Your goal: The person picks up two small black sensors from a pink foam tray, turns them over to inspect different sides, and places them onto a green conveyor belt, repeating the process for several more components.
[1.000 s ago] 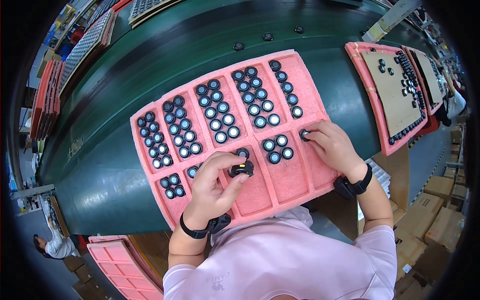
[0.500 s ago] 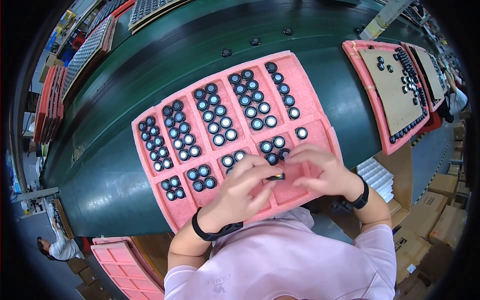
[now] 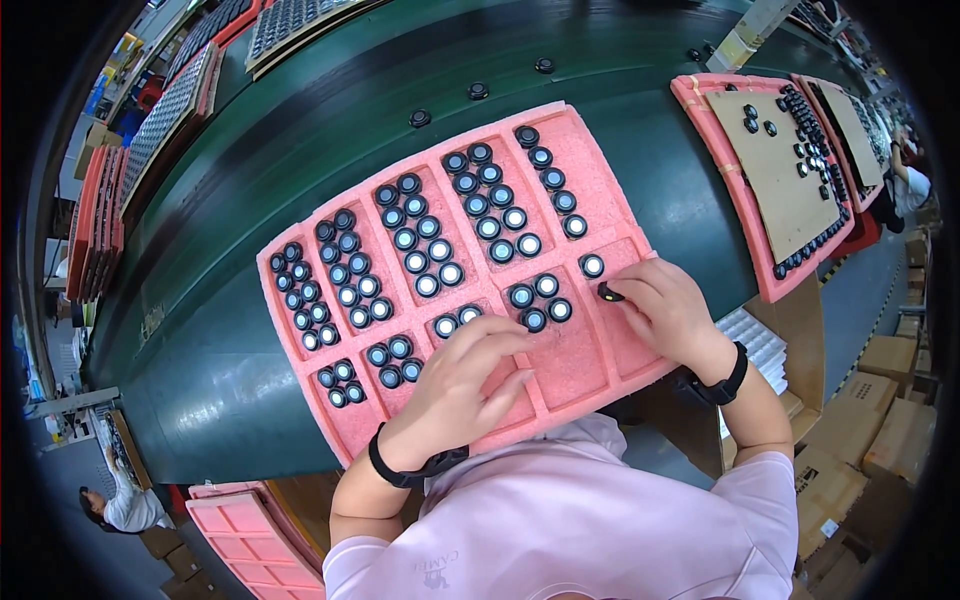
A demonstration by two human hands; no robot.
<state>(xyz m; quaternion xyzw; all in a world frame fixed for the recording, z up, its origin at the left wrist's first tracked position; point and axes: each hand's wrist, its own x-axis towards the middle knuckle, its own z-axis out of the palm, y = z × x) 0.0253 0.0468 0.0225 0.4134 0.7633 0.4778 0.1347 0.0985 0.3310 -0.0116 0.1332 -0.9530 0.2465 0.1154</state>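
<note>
A pink foam tray (image 3: 625,228) with walled compartments lies before me on the green belt. Small black round parts with pale blue-white discs on top (image 3: 427,286) sit in rows and groups in its compartments. Between thumb and fingertips my right hand (image 3: 668,308) pinches one black round part (image 3: 609,292), tilted on edge with a yellow spot showing. This part is just below a single round part (image 3: 591,265) in the right-hand lower compartment. Over the lower middle of the tray, my left hand (image 3: 460,385) is open, thumb and fingers apart, hiding some parts beneath it.
Several loose black round parts (image 3: 478,91) lie on the green belt (image 3: 330,120) beyond the tray. Another pink tray with a cardboard sheet (image 3: 775,190) is at the right. Stacked pink trays (image 3: 245,530) stand at lower left, cartons (image 3: 855,410) at lower right.
The black round part has passed from my left fingers to my right hand, which has moved right. My left hand has opened and drawn slightly left. The loose parts on the belt have shifted left.
</note>
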